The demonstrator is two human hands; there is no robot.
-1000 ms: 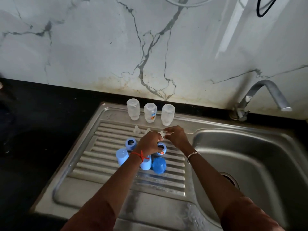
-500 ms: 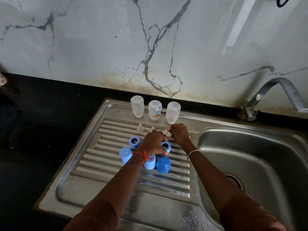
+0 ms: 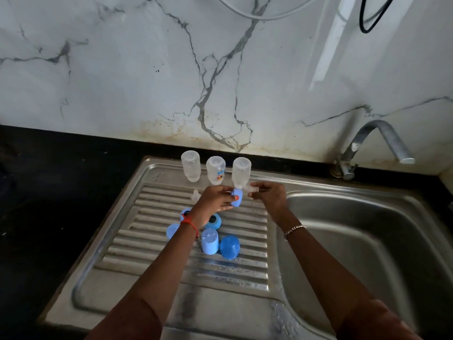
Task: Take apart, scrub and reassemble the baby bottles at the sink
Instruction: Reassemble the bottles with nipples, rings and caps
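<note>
Both hands have lifted off the drainboard (image 3: 152,241) since a second ago. The left hand (image 3: 215,200) now pinches a blue collar ring (image 3: 237,198) in its fingers, while the right hand (image 3: 269,195) pinches a clear teat (image 3: 253,190) just beside it, apparently lined up to seat teat in ring. Three bottle bodies (image 3: 215,169) stand upside down along the rear edge, likely to drain. A second ring (image 3: 213,220), a spare teat (image 3: 195,193) and blue caps (image 3: 209,241) wait on the ribs, suggesting reassembly has barely begun.
</note>
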